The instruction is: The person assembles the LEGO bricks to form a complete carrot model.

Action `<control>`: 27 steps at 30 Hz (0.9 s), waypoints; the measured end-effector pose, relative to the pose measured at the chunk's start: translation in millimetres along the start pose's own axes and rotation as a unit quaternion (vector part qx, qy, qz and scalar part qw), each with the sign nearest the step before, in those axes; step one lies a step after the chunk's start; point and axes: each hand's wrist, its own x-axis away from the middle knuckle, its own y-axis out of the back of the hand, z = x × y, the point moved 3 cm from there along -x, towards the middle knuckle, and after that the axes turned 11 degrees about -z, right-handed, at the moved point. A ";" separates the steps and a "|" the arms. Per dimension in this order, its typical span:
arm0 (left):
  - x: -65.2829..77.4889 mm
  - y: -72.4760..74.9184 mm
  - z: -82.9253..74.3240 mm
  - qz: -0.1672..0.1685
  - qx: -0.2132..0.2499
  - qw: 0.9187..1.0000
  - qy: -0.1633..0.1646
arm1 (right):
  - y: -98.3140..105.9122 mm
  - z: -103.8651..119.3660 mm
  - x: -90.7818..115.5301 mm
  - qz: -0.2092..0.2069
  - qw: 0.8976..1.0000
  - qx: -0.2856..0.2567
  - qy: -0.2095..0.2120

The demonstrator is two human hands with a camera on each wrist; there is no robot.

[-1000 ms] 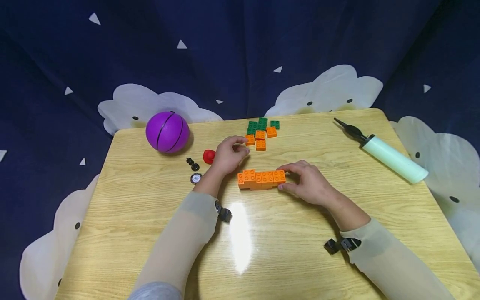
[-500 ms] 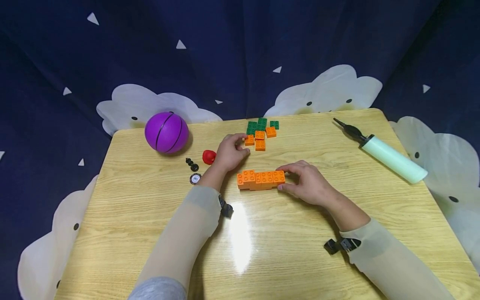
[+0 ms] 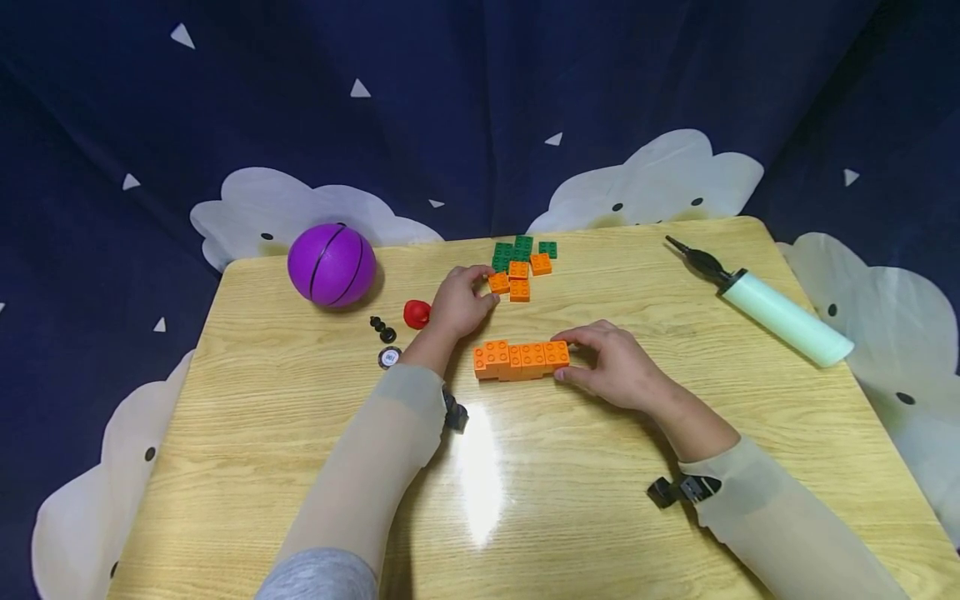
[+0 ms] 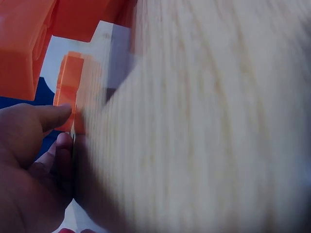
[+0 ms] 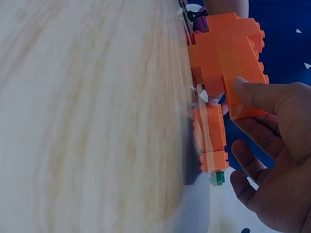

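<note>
A row of joined orange toy bricks (image 3: 521, 358) stands on the table in front of the person. The right hand (image 3: 618, 367) grips its right end between thumb and fingers; in the right wrist view the thumb presses the side of the joined bricks (image 5: 218, 58). Farther back, the left hand (image 3: 460, 304) pinches a loose orange brick (image 3: 498, 283) between thumb and index finger. In the left wrist view the thumb lies against orange brick (image 4: 69, 82). Two more loose orange bricks (image 3: 519, 290) (image 3: 541, 264) and another orange brick (image 3: 518, 269) lie close by.
Behind the orange bricks lie several green bricks (image 3: 522, 247). Left of the left hand are a red object (image 3: 417, 314), a black chess piece (image 3: 383, 329), a poker chip (image 3: 390, 357) and a purple ball (image 3: 332, 265). A pale green hand pump (image 3: 783, 317) lies at the right.
The left hand has moved slightly, its thumb and index finger closing on the loose orange brick, which has turned a little. The right hand and the joined bricks stay nearly still.
</note>
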 end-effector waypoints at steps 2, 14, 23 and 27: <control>0.5 0.6 0.0 -0.004 0.001 1.000 0.001 | -0.1 0.6 -0.2 0.001 1.000 0.002 0.001; 7.3 8.0 -0.9 -0.003 0.040 0.999 -0.006 | -0.3 1.1 0.1 0.001 1.000 0.002 0.001; 15.1 13.5 -2.4 0.002 0.072 0.997 0.008 | 0.3 0.7 0.9 -0.003 1.000 -0.001 0.004; 19.2 15.5 -3.1 0.000 0.081 0.997 0.003 | 0.5 0.2 1.4 -0.006 1.000 0.000 0.007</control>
